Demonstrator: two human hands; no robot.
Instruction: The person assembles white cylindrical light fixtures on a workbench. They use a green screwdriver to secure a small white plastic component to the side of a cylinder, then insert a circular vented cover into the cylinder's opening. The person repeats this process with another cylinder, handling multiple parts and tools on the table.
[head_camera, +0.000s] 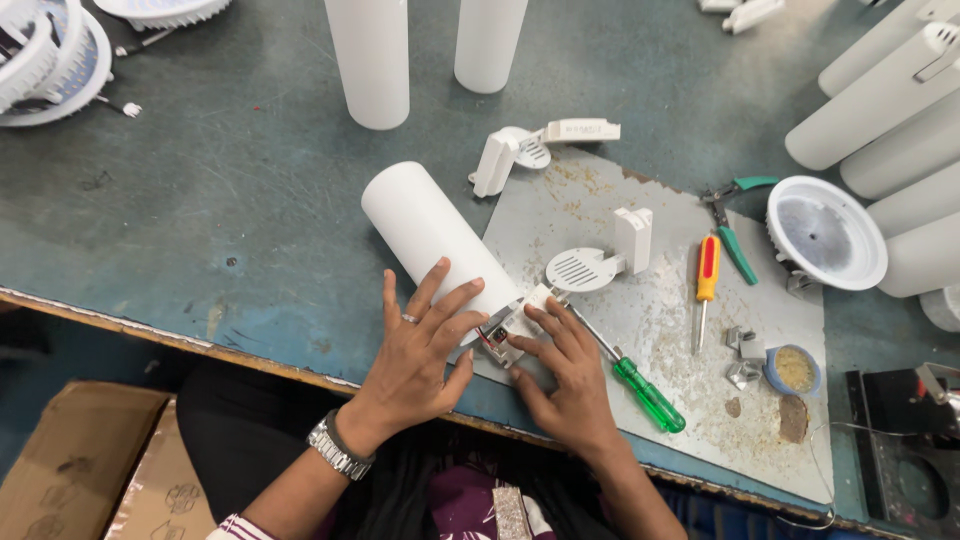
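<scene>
- A white cylindrical lamp housing (432, 235) lies on its side, half on the blue-green workbench (200, 200) and half on a scratched grey metal plate (650, 330), its smooth matte tube slanting away to the upper left.
- Left hand (420, 350), fingers spread, presses flat on the tube's near end, not clenched.
- Right hand (565, 375) pinches a small white wired part (520, 318) at the tube's open mouth.
- A green-handled screwdriver (640, 385) lies just beside the right hand.

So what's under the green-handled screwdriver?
The green-handled screwdriver lies on a scuffed grey metal sheet; its tip runs under the right hand, hidden.
</scene>
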